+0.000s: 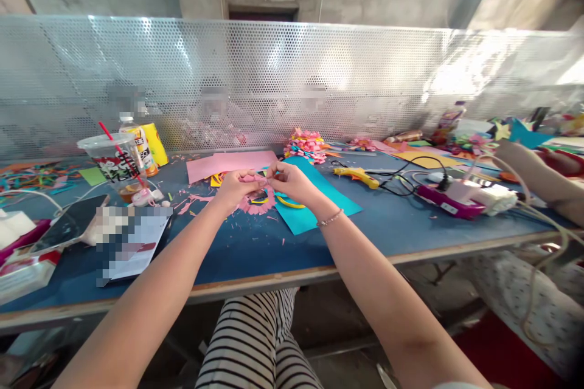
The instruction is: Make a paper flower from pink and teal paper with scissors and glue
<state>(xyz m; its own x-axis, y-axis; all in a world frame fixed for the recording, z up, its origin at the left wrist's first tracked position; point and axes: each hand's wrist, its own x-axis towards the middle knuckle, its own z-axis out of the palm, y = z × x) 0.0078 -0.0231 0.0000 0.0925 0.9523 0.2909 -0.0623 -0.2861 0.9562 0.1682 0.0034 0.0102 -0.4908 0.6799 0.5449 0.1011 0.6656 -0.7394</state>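
Both hands are over the table [246, 255], fingertips close together. Left hand [241, 187]: thumb and fingers pinching a pink fringed paper strip [259, 207]. Right hand [286, 181]: thumb and fingertips likewise closed on the strip, just beside the left; the exact contact is too small to resolve. The strip's fringed part curves below the hands, near the table surface; whether it touches there cannot be told.

Surroundings: blue sheet [319, 197] lying flat, partly behind the right hand and wrist, with a yellow curved piece [291, 203] over its left edge. Pink sheet [205, 164] beyond the left hand. Pink scraps [194, 199] scattered left of the strip. Pink paper cluster [303, 141] at the far side, near the perforated screen [274, 67]. Yellow glue gun [360, 177] to the right of the blue sheet, lying on its side; purple power strip [449, 202] farther right. Clear cup [109, 161] with a red straw [109, 137] stands upright at left. A co-worker's forearm [533, 171] extends over the table at far right.
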